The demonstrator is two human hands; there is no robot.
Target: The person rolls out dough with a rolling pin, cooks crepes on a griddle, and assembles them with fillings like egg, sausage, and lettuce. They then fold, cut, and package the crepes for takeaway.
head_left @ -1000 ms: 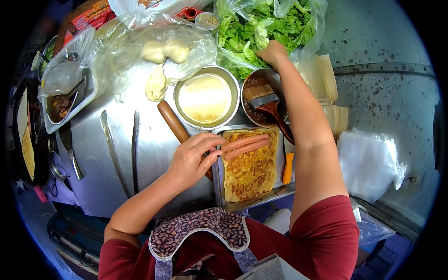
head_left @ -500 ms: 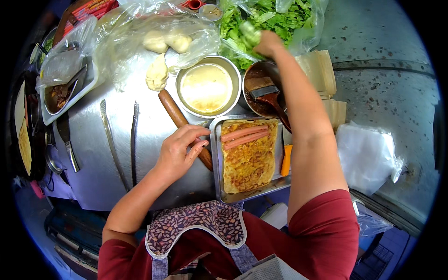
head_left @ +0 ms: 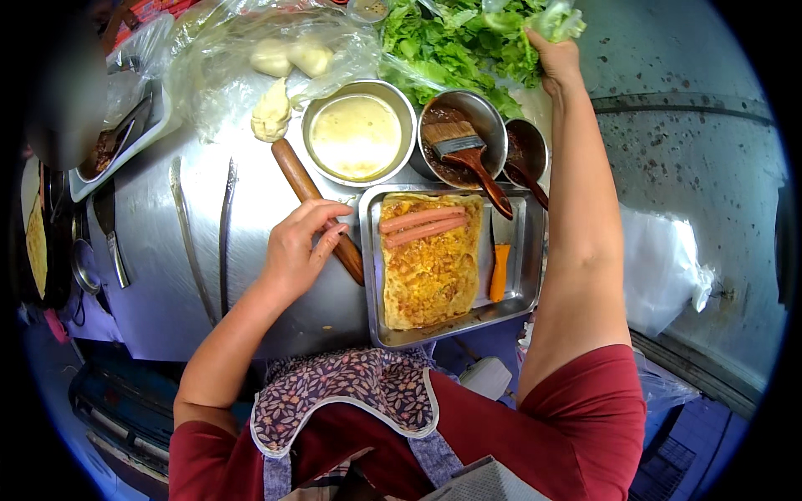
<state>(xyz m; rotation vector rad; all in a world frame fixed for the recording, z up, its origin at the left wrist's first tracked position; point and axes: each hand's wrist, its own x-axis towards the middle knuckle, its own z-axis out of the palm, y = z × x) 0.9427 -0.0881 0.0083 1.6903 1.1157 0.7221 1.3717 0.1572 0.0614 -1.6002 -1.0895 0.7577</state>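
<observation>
My right hand (head_left: 552, 58) holds a pale-green lettuce piece (head_left: 561, 25) at the far edge of the leafy heap (head_left: 455, 37). My left hand (head_left: 301, 238), fingers loosely curved and apart, hovers empty over the wooden rolling pin (head_left: 304, 177). Just right of it, a metal tray (head_left: 516, 238) holds a browned egg flatbread (head_left: 428, 284), two pink sausages (head_left: 423, 222) lying across its upper part, and an orange-handled knife (head_left: 499, 272). Behind stand a bowl of yellowish liquid (head_left: 356, 132), a pot of sauce with a wide brush (head_left: 464, 146) and a smaller sauce pot (head_left: 526, 159).
A bag with dough balls (head_left: 309, 58) and a dough lump (head_left: 270, 113) lie behind. At left are a white tub (head_left: 159, 117), two metal utensils (head_left: 194, 250), a spatula (head_left: 117, 259) and a dark pan with flatbread (head_left: 38, 242). Plastic bags (head_left: 660, 267) lie at right.
My right hand has moved right and further away, carrying lettuce over the heap. My left hand has withdrawn leftward from beside the sausages. The smaller sauce pot has come into sight.
</observation>
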